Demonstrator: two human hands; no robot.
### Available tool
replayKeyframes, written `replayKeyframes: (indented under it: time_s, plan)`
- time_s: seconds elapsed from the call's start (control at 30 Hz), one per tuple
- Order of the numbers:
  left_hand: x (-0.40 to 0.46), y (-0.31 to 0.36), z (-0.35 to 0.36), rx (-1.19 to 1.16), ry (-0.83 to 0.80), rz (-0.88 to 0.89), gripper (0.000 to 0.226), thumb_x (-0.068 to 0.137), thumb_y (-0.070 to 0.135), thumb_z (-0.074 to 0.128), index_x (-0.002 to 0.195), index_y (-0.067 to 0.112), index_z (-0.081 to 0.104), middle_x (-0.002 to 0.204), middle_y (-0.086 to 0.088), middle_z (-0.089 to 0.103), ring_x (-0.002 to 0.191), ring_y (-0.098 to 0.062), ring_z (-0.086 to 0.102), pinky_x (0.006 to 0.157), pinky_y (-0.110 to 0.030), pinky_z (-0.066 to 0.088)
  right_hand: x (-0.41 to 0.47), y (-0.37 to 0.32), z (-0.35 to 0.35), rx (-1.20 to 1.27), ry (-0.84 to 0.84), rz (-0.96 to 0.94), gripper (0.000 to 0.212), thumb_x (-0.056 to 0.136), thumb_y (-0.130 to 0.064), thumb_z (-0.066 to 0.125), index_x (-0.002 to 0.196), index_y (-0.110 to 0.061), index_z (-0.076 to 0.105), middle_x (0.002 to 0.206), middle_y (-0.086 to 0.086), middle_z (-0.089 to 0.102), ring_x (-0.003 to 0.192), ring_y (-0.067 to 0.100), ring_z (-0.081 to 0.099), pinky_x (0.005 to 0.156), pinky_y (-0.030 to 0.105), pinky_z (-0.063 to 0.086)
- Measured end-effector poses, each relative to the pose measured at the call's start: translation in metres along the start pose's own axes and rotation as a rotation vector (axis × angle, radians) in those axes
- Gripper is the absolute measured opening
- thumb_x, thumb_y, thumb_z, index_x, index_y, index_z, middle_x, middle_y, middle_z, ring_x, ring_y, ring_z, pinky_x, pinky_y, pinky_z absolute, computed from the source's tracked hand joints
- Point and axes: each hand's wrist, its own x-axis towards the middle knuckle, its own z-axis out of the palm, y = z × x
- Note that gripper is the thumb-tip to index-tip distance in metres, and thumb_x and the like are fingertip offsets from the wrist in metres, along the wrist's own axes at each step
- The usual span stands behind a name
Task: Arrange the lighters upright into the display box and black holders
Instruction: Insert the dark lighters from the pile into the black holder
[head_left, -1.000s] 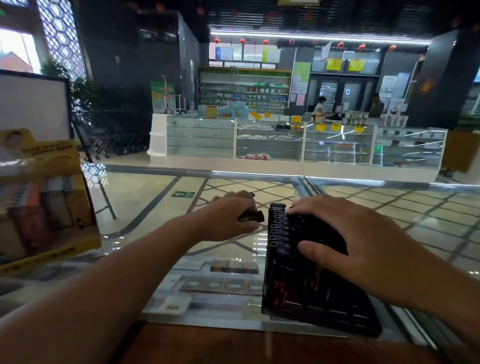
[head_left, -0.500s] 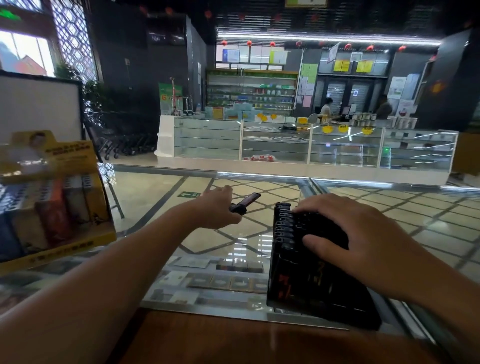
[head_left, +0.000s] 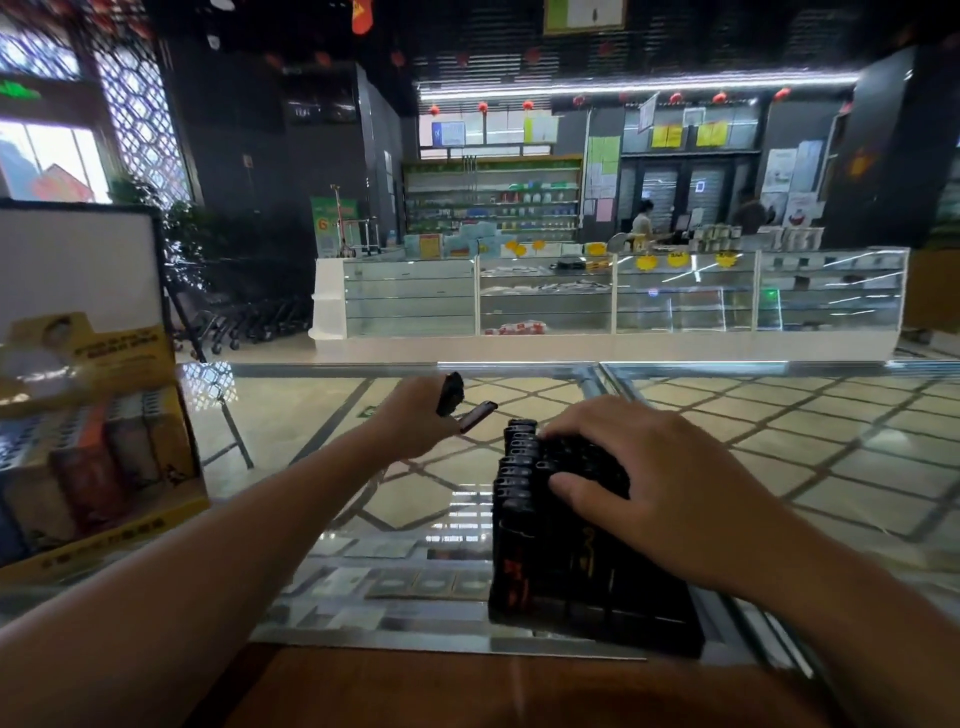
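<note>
Two dark slim lighters (head_left: 464, 406) are pinched in the left hand (head_left: 415, 423), ready for slotting; the black lighter-filled holder (head_left: 582, 545) is steadied under the right hand (head_left: 654, 478), fingers spread flat, gripping nothing.

The glass counter (head_left: 779, 467) has a brown wooden edge at the front. A black holder (head_left: 592, 587) full of dark lighters stands on it. A yellow display box (head_left: 104, 467) stands at the left.

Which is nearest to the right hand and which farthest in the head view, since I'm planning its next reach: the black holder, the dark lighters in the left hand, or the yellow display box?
1. Black holder: directly under the right hand, touching.
2. Dark lighters: just to its left, held up by the left hand.
3. Yellow display box: far left on the glass counter.
</note>
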Motion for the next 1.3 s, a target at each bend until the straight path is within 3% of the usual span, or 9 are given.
replayKeyframes:
  time_s: [0.1,0.2,0.47,0.77,0.87,0.97,1.03,1.17,1.3]
  plan:
    - [0.017,0.002,0.002,-0.095,-0.044,-0.129,0.013,0.086,0.012,0.071,0.084,0.004,0.061,0.066,-0.005,0.056,0.054,-0.017,0.051,0.046,-0.024,0.039,-0.001,0.003,0.001,-0.005,0.009,0.005,0.065,0.078,-0.078,0.032,0.127,-0.042,0.053,0.124,-0.025,0.059,0.108,-0.005,0.049,0.091,0.02,0.039]
    - [0.028,0.01,0.005,-0.095,-0.16,-0.181,0.022,0.088,0.02,0.074,0.083,0.001,0.065,0.06,-0.005,0.057,0.039,-0.009,0.048,0.033,-0.016,0.034,-0.001,0.005,-0.001,0.022,0.002,0.003,0.063,0.08,-0.076,0.052,0.131,-0.04,0.053,0.127,-0.022,0.06,0.113,-0.001,0.052,0.096,0.027,0.042]
    - [0.026,0.025,0.005,-0.096,-0.245,-0.239,0.014,0.082,0.005,0.069,0.074,0.007,0.058,0.061,-0.006,0.057,0.043,-0.012,0.05,0.037,-0.021,0.039,0.0,0.007,0.001,0.033,0.025,-0.014,0.058,0.078,-0.064,0.067,0.129,-0.04,0.055,0.121,-0.023,0.063,0.109,-0.003,0.054,0.097,0.026,0.043]
    - [-0.068,0.054,-0.052,-0.617,0.111,-0.107,0.009,0.083,0.014,0.076,0.087,0.012,0.068,0.066,-0.005,0.062,0.058,-0.015,0.053,0.045,-0.024,0.04,0.0,0.004,0.005,0.109,0.126,0.03,0.064,0.081,-0.074,0.034,0.119,-0.031,0.063,0.112,-0.015,0.067,0.099,0.002,0.058,0.093,0.033,0.048]
    - [-0.102,0.077,-0.058,-0.597,0.216,-0.069,0.011,0.082,0.021,0.078,0.085,0.022,0.068,0.066,-0.006,0.063,0.051,-0.009,0.05,0.044,-0.025,0.039,-0.001,-0.004,0.005,0.134,0.227,0.056,0.064,0.081,-0.071,0.033,0.121,-0.031,0.062,0.12,-0.014,0.064,0.114,0.005,0.052,0.101,0.032,0.033]
    - [-0.116,0.095,-0.058,-0.547,0.327,0.024,0.016,0.079,0.024,0.081,0.087,0.024,0.067,0.068,-0.002,0.065,0.053,-0.007,0.051,0.05,-0.033,0.045,0.002,-0.013,0.002,0.235,0.358,0.038,0.053,0.084,-0.063,0.044,0.123,-0.031,0.059,0.115,-0.021,0.062,0.112,0.002,0.051,0.101,0.039,0.037]
    - [-0.115,0.104,-0.058,-0.482,0.368,0.12,0.018,0.077,0.021,0.083,0.084,0.024,0.066,0.068,0.0,0.063,0.057,-0.005,0.051,0.055,-0.028,0.044,0.006,-0.017,0.002,0.281,0.437,0.001,0.05,0.085,-0.057,0.05,0.126,-0.029,0.055,0.111,-0.024,0.063,0.108,0.001,0.055,0.097,0.04,0.041]
    - [-0.11,0.116,-0.054,-0.371,0.426,0.317,0.027,0.071,0.019,0.082,0.08,0.032,0.059,0.066,0.014,0.058,0.057,0.0,0.049,0.054,-0.016,0.033,0.007,-0.02,0.001,0.265,0.576,-0.074,0.045,0.083,-0.051,0.06,0.121,-0.028,0.056,0.103,-0.022,0.063,0.094,-0.003,0.056,0.088,0.015,0.035]
    - [-0.108,0.115,-0.05,-0.304,0.485,0.407,0.035,0.067,0.023,0.077,0.095,0.035,0.06,0.078,0.019,0.063,0.069,0.002,0.058,0.06,-0.011,0.038,0.004,-0.02,0.0,0.32,0.643,-0.128,0.033,0.082,-0.043,0.066,0.11,-0.027,0.058,0.091,-0.02,0.057,0.081,0.003,0.055,0.073,0.012,0.036]
